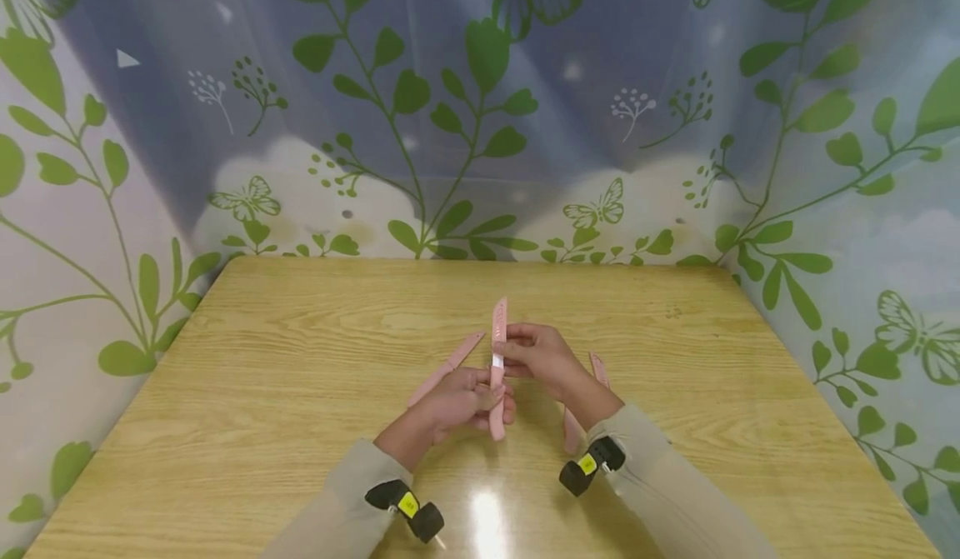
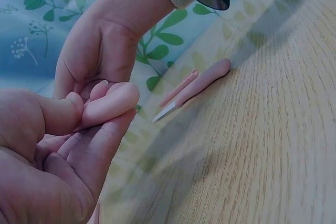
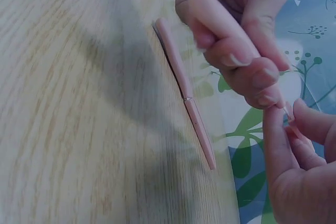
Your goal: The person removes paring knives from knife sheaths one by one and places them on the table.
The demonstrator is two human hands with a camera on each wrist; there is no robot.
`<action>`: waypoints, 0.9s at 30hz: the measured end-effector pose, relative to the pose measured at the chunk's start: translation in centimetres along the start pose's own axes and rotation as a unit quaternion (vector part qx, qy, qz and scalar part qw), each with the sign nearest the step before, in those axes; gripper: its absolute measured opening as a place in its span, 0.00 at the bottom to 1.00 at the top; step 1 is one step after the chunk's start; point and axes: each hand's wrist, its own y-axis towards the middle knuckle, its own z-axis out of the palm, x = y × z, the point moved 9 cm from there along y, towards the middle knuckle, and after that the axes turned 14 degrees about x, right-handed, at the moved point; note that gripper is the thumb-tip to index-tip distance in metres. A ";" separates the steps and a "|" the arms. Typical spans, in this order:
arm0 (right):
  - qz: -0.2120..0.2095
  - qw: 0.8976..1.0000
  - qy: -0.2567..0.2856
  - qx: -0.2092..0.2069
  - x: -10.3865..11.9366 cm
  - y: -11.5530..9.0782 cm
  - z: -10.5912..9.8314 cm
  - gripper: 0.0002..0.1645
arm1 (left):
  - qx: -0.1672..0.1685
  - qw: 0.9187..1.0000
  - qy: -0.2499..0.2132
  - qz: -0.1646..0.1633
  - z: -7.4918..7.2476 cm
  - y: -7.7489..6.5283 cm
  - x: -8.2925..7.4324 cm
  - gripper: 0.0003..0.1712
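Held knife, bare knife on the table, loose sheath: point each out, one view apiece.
Held knife [image 1: 497, 376]: head view, on the handle, at the end by the blade.
Bare knife [image 2: 205, 81]: left wrist view, on the middle of the handle.
Loose sheath [image 2: 179, 87]: left wrist view, midway along its side.

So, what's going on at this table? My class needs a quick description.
A person's left hand holds a slim pink-handled knife by its handle, while the right hand pinches its slim pink sheath; a strip of pale blade shows between them. On the light wood-grain table, a second pink knife lies sheathed on the left, and a third pink-handled knife lies bare-bladed on the right, beside a loose pink sheath.
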 end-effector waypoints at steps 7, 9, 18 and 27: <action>0.001 1.000 -0.003 -0.009 -0.2 0.0 0.0 0.20 | -0.008 1.000 -0.002 -0.004 -0.1 0.0 0.2 0.16; 0.003 1.000 -0.006 -0.012 -0.2 0.0 0.0 0.20 | -0.008 1.000 0.002 -0.004 -0.2 0.0 0.3 0.16; 0.004 0.999 -0.024 -0.023 -0.4 0.1 -0.1 0.18 | 0.005 1.000 0.000 -0.004 0.1 0.1 0.6 0.16; 0.007 0.999 -0.031 -0.030 -0.8 0.2 -0.1 0.17 | 0.011 1.000 -0.008 -0.005 0.3 0.0 0.7 0.16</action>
